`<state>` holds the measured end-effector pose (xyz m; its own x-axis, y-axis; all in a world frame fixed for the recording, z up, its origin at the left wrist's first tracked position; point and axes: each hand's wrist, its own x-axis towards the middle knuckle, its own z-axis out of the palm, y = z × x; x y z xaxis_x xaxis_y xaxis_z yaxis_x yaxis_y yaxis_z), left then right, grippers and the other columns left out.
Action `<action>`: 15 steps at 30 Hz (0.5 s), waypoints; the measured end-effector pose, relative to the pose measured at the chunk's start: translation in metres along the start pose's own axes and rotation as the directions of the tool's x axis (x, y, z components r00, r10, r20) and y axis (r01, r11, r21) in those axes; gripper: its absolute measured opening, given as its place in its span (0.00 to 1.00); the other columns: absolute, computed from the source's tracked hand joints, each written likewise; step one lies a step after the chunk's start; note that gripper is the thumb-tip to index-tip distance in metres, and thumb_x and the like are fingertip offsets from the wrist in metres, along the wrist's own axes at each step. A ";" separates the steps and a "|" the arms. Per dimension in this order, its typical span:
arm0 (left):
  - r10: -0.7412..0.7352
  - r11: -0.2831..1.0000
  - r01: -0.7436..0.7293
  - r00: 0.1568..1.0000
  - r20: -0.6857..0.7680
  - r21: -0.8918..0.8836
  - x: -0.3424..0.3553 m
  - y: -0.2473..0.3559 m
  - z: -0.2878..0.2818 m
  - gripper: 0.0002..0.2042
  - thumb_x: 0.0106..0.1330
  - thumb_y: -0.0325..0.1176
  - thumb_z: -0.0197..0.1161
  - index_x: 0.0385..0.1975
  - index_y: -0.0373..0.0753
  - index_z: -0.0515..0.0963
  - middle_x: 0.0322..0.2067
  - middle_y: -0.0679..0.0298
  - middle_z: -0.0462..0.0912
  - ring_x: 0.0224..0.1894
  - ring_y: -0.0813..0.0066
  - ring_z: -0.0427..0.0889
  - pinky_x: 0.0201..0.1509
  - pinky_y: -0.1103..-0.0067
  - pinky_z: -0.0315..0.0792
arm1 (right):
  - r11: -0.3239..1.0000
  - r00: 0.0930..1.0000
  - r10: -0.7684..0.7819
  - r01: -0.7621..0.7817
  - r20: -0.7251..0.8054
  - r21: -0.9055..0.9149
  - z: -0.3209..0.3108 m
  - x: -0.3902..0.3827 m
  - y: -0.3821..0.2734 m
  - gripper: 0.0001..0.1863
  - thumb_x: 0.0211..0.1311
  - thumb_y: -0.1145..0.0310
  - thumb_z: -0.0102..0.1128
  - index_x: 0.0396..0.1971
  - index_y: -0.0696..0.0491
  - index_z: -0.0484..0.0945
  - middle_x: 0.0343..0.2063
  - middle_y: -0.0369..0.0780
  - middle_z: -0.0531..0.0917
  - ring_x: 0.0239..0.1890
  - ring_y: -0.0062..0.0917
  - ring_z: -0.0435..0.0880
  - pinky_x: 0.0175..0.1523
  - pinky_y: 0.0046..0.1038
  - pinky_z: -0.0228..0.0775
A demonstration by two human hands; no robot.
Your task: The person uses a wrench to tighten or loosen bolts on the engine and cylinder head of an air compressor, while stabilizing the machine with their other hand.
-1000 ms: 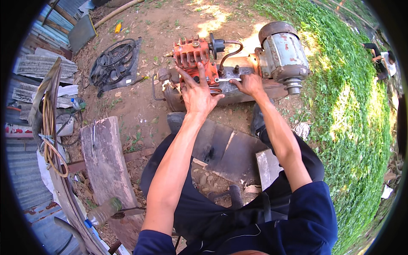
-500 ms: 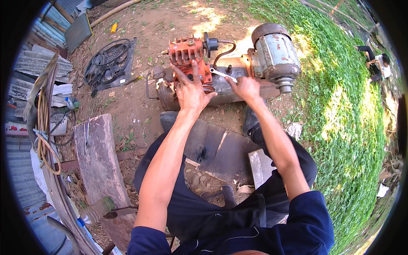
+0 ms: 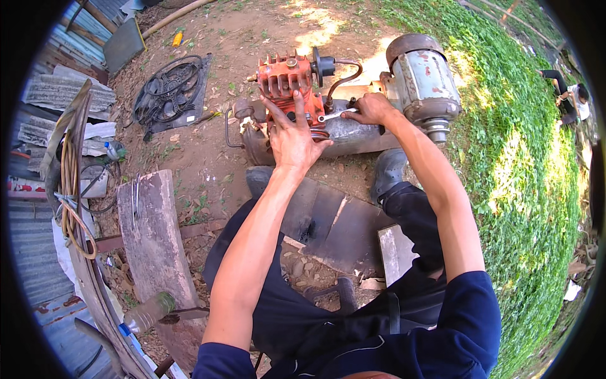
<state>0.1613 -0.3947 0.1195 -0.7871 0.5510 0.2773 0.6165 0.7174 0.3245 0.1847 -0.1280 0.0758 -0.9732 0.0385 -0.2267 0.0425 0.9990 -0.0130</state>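
Observation:
A red finned compressor pump [image 3: 285, 77] is mounted on a rusty grey tank [image 3: 361, 131] in front of me. My left hand [image 3: 294, 144] lies against the pump's near side, its index and middle fingers stretched apart along the body and the thumb out to the right. Closed in my right hand [image 3: 374, 108] is a silver wrench [image 3: 338, 114]. The wrench's ring end reaches the pump's lower right side, close to my left thumb; whether it sits on a bolt I cannot make out. A dark pulley-like part and a bent pipe [image 3: 349, 82] are at the pump's right.
A grey electric motor [image 3: 426, 82] sits on the tank's right end. Black coiled hoses [image 3: 169, 91] lie on a dark sheet at far left. Two thin metal rods rest on a weathered plank [image 3: 151, 240]. A person [image 3: 571, 98] sits at far right beyond the grass.
My right hand and the wrench's handle have swung away from me, so the wrench slopes the other way. My left hand keeps its place on the pump. The view has shifted slightly.

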 end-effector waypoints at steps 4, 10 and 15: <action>-0.003 1.000 0.003 1.000 0.007 -0.001 0.000 0.000 0.002 0.73 0.33 0.56 0.82 0.73 0.48 0.28 0.64 0.17 0.28 0.59 0.23 0.66 0.55 0.56 0.74 | 1.000 1.000 -0.005 0.005 -0.005 -0.001 0.009 0.005 0.005 0.42 0.57 0.27 0.45 0.24 0.57 0.85 0.22 0.53 0.83 0.30 0.47 0.85 0.39 0.44 0.77; -0.028 0.999 0.028 0.999 0.018 0.037 0.000 0.003 -0.002 0.73 0.33 0.56 0.82 0.73 0.49 0.29 0.64 0.17 0.30 0.60 0.22 0.64 0.57 0.56 0.73 | 0.999 0.997 0.046 -0.047 0.059 0.009 0.006 0.003 -0.001 0.43 0.58 0.26 0.43 0.27 0.57 0.85 0.24 0.52 0.84 0.32 0.47 0.85 0.41 0.45 0.77; 0.035 0.996 -0.030 0.997 -0.065 0.081 0.000 0.000 0.003 0.73 0.34 0.57 0.82 0.72 0.48 0.26 0.63 0.18 0.26 0.49 0.18 0.73 0.45 0.54 0.79 | 0.995 0.980 0.093 -0.097 0.176 0.012 0.000 0.007 -0.006 0.45 0.58 0.25 0.40 0.35 0.57 0.85 0.34 0.52 0.85 0.41 0.44 0.85 0.47 0.43 0.76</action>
<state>0.1612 -0.3934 0.1172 -0.7622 0.5469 0.3462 0.6358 0.7328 0.2422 0.1777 -0.1334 0.0740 -0.9097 0.1271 -0.3952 0.1394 0.9902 -0.0024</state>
